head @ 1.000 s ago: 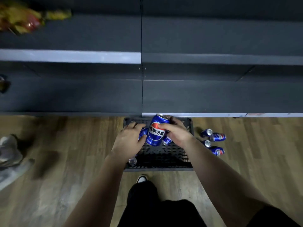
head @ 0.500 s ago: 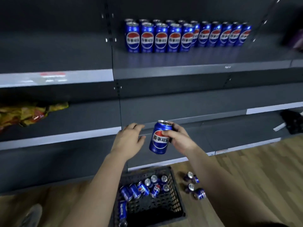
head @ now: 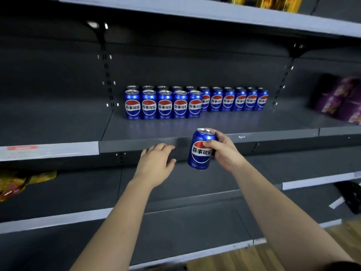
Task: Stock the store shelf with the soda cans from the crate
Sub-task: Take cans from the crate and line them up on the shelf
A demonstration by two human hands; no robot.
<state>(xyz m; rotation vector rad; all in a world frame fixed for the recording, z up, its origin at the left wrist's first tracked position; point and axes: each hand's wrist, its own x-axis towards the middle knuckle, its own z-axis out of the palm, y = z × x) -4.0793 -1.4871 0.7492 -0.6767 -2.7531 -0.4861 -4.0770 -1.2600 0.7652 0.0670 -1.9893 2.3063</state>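
A blue soda can (head: 201, 149) stands nearly upright in my right hand (head: 224, 151), held in front of the edge of the dark grey shelf (head: 136, 144). My left hand (head: 156, 163) hovers just left of the can, fingers apart and empty. On that shelf stand two rows of the same blue cans (head: 164, 104): a long back row and a shorter front row at its left end. Bare shelf lies in front of the rows and to the right of the front row. The crate is out of view.
Purple packages (head: 340, 100) sit on the same shelf at the right. Yellow snack bags (head: 21, 182) lie on the lower shelf at the left. Gold cans (head: 273, 2) stand on the top shelf. Wooden floor (head: 293, 257) shows at the bottom right.
My view has risen from the crate on the floor to the stocked shelf. My right hand has lifted the can up to that shelf's edge, and my left hand rose beside it.
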